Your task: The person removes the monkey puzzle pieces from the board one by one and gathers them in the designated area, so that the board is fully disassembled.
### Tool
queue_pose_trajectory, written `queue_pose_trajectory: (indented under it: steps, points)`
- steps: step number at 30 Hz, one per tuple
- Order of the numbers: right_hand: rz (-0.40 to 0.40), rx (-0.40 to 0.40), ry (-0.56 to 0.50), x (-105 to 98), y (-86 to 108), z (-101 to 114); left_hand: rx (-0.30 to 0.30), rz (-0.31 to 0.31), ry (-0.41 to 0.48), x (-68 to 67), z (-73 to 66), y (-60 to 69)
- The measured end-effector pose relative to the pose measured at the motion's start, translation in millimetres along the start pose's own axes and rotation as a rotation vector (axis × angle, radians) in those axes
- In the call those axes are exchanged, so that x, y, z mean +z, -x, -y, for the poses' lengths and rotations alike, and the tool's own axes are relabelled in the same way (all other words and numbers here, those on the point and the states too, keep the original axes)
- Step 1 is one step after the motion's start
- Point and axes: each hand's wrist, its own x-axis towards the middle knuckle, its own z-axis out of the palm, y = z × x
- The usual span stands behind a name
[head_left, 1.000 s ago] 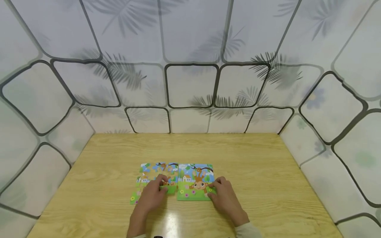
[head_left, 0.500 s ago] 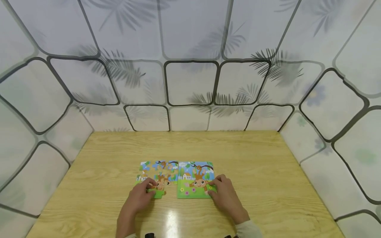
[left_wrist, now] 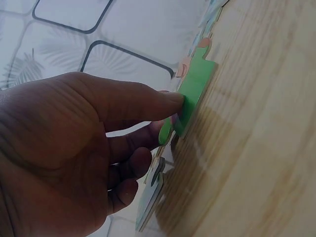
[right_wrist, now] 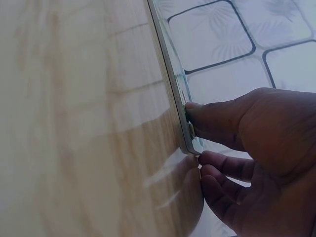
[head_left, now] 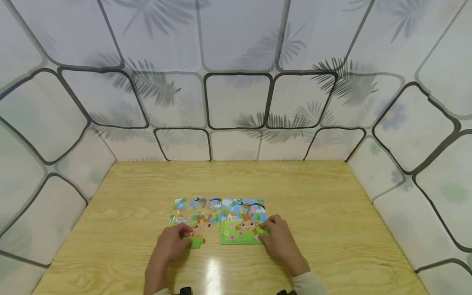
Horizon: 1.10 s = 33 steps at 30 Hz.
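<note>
My left hand (head_left: 171,243) pinches a green jigsaw piece (head_left: 196,243) between thumb and fingers, at the lower edge of a partly joined monkey puzzle (head_left: 207,221). In the left wrist view the thumb lies on the green piece, which is close to the wooden surface. Beside the puzzle lies a thick picture board (head_left: 232,236) showing a monkey, a house and flowers. My right hand (head_left: 281,241) holds that board by its right edge; in the right wrist view the thumb rests on its face and the other fingers curl beside the edge. The left hand hides the puzzle's lower-left area.
The wooden table (head_left: 332,221) extends around the puzzle and board. Patterned fabric walls (head_left: 236,102) enclose its back and sides. Gaps show between some puzzle pieces. Dark objects (head_left: 185,291) poke in at the bottom edge of the head view.
My left hand has moved left from the puzzle's lower right side, uncovering the monkey's face pieces, with the green piece at its fingertips. The right hand has stayed on the board.
</note>
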Motion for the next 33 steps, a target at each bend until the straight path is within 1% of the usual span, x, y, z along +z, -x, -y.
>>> queue_pose_trajectory:
  steps: [3, 8, 10, 14, 15, 17, 21, 22, 23, 26, 30, 33]
  points:
    - [0.000, 0.004, 0.001, 0.8, 0.3, -0.3, -0.005, -0.011, -0.024, 1.4, 0.7, -1.0]
    - [0.004, 0.016, -0.006, 0.6, 0.6, 0.0, -0.009, -0.026, -0.073, 1.6, -2.5, -2.5]
    - [0.003, 0.022, -0.007, 0.2, 0.6, 0.0, -0.013, -0.025, -0.083, 1.6, -4.2, -3.0]
    - [0.000, 0.028, -0.006, 0.6, 0.5, -0.4, -0.002, -0.030, -0.091, 2.4, -5.1, -3.0]
    - [0.000, 0.028, -0.005, 1.0, 0.5, -0.5, 0.001, -0.037, -0.086, 3.1, -5.2, -3.3]
    - [-0.004, 0.026, -0.005, 1.9, 0.3, -1.1, 0.010, -0.058, -0.039, 5.6, -6.0, -4.9]
    - [-0.023, 0.023, -0.003, 3.1, 0.4, -2.1, 0.038, -0.095, 0.103, 15.5, -14.3, -10.4]
    - [-0.029, 0.020, -0.003, 3.2, 0.7, -2.3, 0.052, -0.097, 0.137, 19.1, -18.2, -11.5]
    - [-0.033, 0.019, -0.004, 3.3, 0.9, -2.3, 0.073, -0.093, 0.151, 23.1, -22.7, -12.2]
    - [-0.039, 0.014, -0.010, 2.8, 1.6, -2.2, 0.152, -0.077, 0.148, 37.4, -38.8, -13.2]
    - [-0.040, 0.025, -0.032, 1.2, 2.0, -1.8, 0.295, -0.050, 0.077, 59.3, -59.9, -13.9]
    - [-0.032, 0.039, -0.054, -0.2, 1.7, -2.2, 0.393, -0.050, 0.015, 74.3, -72.6, -14.0]
